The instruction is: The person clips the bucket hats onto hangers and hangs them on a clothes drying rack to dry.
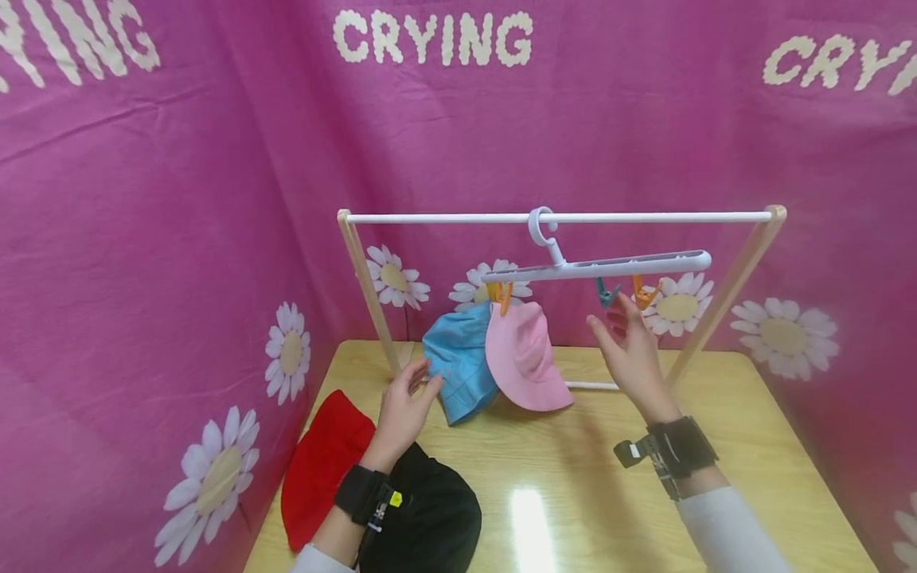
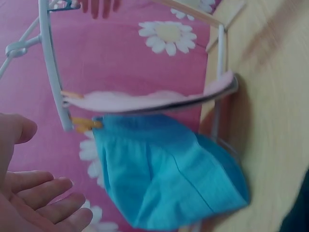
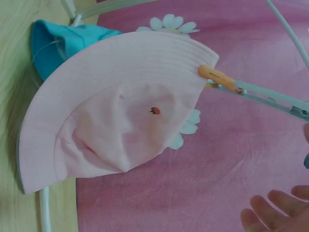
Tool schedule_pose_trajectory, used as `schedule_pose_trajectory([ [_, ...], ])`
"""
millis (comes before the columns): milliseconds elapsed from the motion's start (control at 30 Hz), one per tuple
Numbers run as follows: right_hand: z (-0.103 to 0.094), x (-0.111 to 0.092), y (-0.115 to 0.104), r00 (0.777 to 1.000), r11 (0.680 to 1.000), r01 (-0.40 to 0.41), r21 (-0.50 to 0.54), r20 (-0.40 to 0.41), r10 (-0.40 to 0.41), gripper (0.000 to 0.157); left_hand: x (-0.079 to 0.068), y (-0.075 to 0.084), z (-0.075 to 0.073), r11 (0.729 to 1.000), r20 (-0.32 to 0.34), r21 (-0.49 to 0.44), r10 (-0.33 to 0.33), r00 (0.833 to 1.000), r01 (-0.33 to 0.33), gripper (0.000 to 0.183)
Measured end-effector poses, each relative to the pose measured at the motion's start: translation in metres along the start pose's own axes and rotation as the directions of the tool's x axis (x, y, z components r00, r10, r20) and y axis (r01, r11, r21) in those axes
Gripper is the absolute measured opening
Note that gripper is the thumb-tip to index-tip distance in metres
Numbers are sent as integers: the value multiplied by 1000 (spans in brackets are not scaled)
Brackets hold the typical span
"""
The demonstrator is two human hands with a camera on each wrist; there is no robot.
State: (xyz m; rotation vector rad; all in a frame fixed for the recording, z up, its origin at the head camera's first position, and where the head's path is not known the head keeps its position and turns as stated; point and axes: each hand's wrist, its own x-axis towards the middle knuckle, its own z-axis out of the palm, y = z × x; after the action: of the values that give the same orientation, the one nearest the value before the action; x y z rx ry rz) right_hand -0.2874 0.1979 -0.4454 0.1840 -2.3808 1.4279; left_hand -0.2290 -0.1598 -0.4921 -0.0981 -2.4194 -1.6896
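Observation:
A blue bucket hat and a pink bucket hat hang by clips from the left end of a white hanger. An orange clip pinches the pink hat's brim edge. Another yellow-orange clip grips the blue hat. My left hand is beside the blue hat, fingers loosely extended, holding nothing. My right hand is raised just under a teal clip and an orange clip, both without a hat. Its fingers are spread and relaxed; whether they touch the teal clip is hard to tell.
The hanger hooks over the white rod of a wooden-sided rack and sits tilted. A red hat and a black hat lie at the front left of the table. Pink flowered cloth surrounds the table.

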Motion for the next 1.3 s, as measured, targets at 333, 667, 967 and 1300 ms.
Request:
schedule_pose_trajectory([
  [333, 16, 12, -21, 997, 997, -2, 78, -81, 8, 73, -46, -41, -40, 977, -77, 162, -126, 989, 137, 58],
  [667, 33, 23, -36, 990, 974, -3, 227, -135, 35, 55, -94, -70, -58, 924, -145, 188, -309, 940, 333, 61],
  [967, 38, 25, -30, 974, 851, 64, 521, -219, 61, 20, -115, -82, -65, 880, -210, 161, -412, 887, 447, 65],
  [1300, 33, 26, -28, 982, 602, 146, 785, -188, 6, 33, -127, -102, -64, 841, -220, 220, -451, 865, 494, 62],
])
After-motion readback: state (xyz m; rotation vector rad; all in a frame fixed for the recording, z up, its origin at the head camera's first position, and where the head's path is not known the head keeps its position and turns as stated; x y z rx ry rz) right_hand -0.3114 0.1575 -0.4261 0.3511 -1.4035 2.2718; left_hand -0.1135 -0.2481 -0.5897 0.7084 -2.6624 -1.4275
